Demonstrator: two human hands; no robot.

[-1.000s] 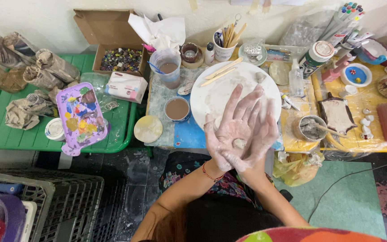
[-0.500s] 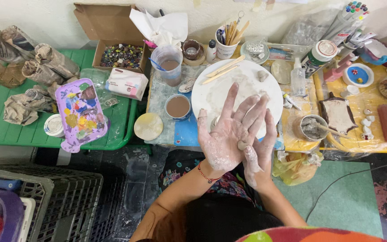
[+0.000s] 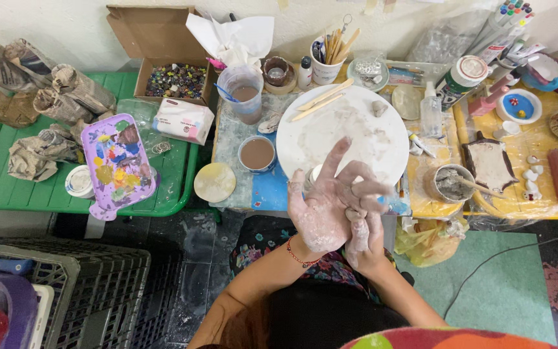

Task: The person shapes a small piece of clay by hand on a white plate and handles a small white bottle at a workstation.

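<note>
A: What has changed?
B: A second ago both palms were flat together, fingers spread. Now the left hand curls over the right hand, so rolling appears to give way to squeezing.
A: And the clay?
B: The clay lump sits clasped between both hands' fingers, near the white plate on the desk.

Clay-smeared left hand presses against right hand, perhaps on a clay lump, beside the white round board.

Clay lump mostly hidden btwn hands; right hand half covered by left hand.
</note>
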